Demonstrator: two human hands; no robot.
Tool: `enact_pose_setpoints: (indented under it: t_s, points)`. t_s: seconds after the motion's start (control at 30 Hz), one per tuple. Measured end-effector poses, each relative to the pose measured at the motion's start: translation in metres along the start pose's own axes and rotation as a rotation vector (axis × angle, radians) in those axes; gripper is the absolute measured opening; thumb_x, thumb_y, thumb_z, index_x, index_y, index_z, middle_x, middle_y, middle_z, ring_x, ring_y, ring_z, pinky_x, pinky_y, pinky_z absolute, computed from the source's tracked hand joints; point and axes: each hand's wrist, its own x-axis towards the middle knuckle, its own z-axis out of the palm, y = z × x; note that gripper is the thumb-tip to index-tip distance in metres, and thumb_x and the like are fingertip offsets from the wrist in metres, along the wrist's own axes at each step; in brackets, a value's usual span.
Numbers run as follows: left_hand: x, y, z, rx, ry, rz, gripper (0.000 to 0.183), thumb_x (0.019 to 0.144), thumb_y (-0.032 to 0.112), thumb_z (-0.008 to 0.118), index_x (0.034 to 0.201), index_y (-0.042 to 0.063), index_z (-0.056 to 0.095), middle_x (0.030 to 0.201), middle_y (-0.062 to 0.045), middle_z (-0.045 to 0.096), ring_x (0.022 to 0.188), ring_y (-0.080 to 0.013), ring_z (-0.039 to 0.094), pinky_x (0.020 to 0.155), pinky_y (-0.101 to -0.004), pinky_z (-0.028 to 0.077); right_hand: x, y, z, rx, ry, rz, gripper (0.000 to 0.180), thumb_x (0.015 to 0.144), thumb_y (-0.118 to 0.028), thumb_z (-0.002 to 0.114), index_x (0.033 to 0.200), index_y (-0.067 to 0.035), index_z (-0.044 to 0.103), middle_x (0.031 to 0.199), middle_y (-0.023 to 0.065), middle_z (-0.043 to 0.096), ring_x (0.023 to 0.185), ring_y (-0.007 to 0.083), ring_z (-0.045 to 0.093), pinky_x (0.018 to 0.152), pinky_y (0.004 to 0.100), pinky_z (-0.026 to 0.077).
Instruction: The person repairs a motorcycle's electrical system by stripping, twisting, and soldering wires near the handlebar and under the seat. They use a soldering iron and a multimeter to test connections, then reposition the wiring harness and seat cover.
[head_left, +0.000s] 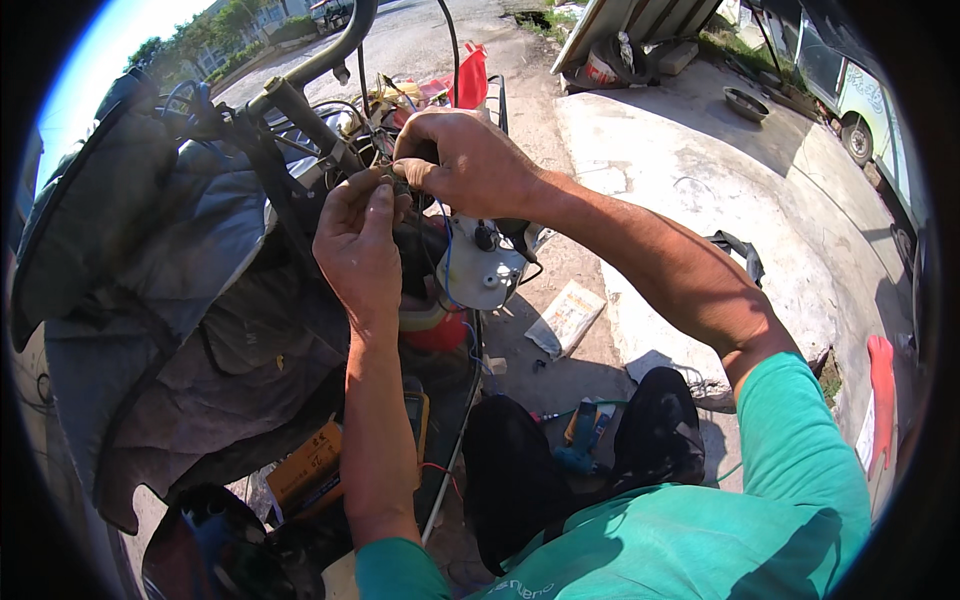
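Before me stands a partly opened vehicle front with a metal handlebar tube (307, 124) and a bundle of loose wires (375, 135). My left hand (364, 240) pinches a thin wire between thumb and forefinger. Close beside it, almost touching, my right hand (457, 161) pinches a thin wire too, its thumb and forefinger together. The wire ends between the fingertips are too small to make out. A blue wire (448, 259) hangs below my right hand, past a white plastic housing (484, 266).
A quilted grey cover (165, 255) drapes over the left side. An orange box (306, 469) and a yellow-edged multimeter (421, 420) lie low on the vehicle. On the ground are a blue power tool (577, 454), a plastic packet (566, 319) and a shallow pan (746, 104).
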Motion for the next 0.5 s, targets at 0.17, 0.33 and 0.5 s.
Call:
enact_pose_setpoints:
  t_s: [0.17,0.33,0.5]
  points:
    - [0.004,0.001,0.0,0.438,-0.064,0.346,0.026,0.097,-0.002,0.069,0.123,-0.001,0.07,0.106,-0.01,0.076,0.088,-0.0141,0.073,0.076,-0.0275,0.059,0.002,0.004,-0.004,0.017,-0.057,0.029,0.024,0.092,-0.019,0.072,0.101,0.003,0.07,0.092,0.0192,0.071,0.086,0.03,0.072,0.079,0.0411,0.056]
    - [0.02,0.007,-0.004,0.694,-0.128,0.589,0.022,0.096,-0.001,0.07,0.117,0.001,0.073,0.104,-0.012,0.076,0.085,-0.0151,0.074,0.074,-0.0279,0.059,0.006,0.012,-0.005,-0.011,-0.056,-0.028,0.022,0.091,-0.015,0.075,0.102,0.004,0.07,0.091,0.0181,0.071,0.083,0.0273,0.072,0.077,0.0392,0.057]
    - [0.028,0.001,-0.01,0.691,-0.175,0.616,0.015,0.096,-0.001,0.071,0.111,0.0,0.073,0.1,-0.012,0.076,0.076,-0.0164,0.074,0.07,-0.0292,0.058,0.004,0.011,-0.006,-0.04,-0.061,-0.057,0.022,0.09,-0.015,0.075,0.102,0.003,0.069,0.092,0.0171,0.071,0.083,0.0272,0.072,0.077,0.0387,0.057]
